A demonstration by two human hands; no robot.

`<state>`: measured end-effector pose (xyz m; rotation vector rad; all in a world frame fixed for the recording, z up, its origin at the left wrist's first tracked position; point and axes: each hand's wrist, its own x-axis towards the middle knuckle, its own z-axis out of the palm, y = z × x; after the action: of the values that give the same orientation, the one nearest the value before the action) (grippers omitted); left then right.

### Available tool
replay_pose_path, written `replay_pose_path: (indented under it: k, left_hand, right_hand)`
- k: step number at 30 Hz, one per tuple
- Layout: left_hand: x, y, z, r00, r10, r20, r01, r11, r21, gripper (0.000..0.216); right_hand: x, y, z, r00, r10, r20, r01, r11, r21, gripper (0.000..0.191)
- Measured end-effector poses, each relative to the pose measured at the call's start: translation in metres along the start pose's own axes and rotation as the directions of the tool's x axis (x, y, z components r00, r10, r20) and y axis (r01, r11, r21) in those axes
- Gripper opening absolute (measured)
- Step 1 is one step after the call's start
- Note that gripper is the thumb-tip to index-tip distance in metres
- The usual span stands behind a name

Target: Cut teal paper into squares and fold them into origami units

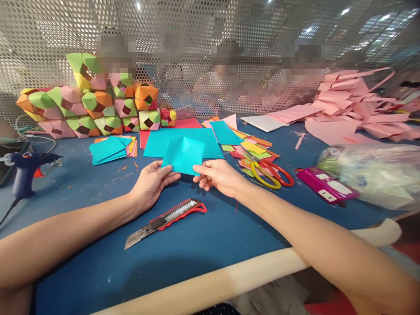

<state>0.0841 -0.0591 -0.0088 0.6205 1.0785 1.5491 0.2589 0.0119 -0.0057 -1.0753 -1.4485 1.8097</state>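
Observation:
Between my two hands a turquoise paper square [184, 158] is held up, faintly creased across its middle. My left hand [152, 181] pinches its lower left corner, thumb on top. At the lower right corner my right hand [219, 176] grips it in the same way. Behind it lies a larger turquoise sheet [152, 144], partly hidden by the square. A utility knife [167, 218] with a red-edged handle rests on the table nearer to me, its blade out and pointing to the lower left.
Folded paper balls [98, 103] are stacked at the back left. Turquoise pieces [110, 149] and a glue gun [24, 168] lie left. Scissors [272, 173] rest on paper scraps at right, near a purple case [328, 183], a plastic bag [377, 175] and pink strips [348, 100].

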Motion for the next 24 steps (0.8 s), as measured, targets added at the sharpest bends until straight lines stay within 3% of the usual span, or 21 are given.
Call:
replay_pose_path:
  k: [8, 15, 24]
  left_hand:
    - [0.0000, 0.0005, 0.0000, 1.000, -0.004, 0.017, 0.004, 1.000, 0.011, 0.011]
    - [-0.0030, 0.0028, 0.0019, 0.994, -0.036, 0.107, 0.026, 0.996, 0.090, 0.009]
    - [-0.0020, 0.0016, 0.0013, 0.998, -0.006, 0.055, -0.003, 0.988, 0.156, 0.016]
  right_hand:
    - [0.0001, 0.0011, -0.0017, 1.000, -0.001, 0.009, 0.001, 1.000, -0.019, 0.022]
    - [-0.0013, 0.0004, 0.0000, 1.000, -0.003, 0.013, 0.003, 0.998, -0.061, 0.024]
    - [0.0004, 0.0015, -0.0012, 0.996, -0.088, 0.030, 0.092, 0.979, -0.180, 0.020]
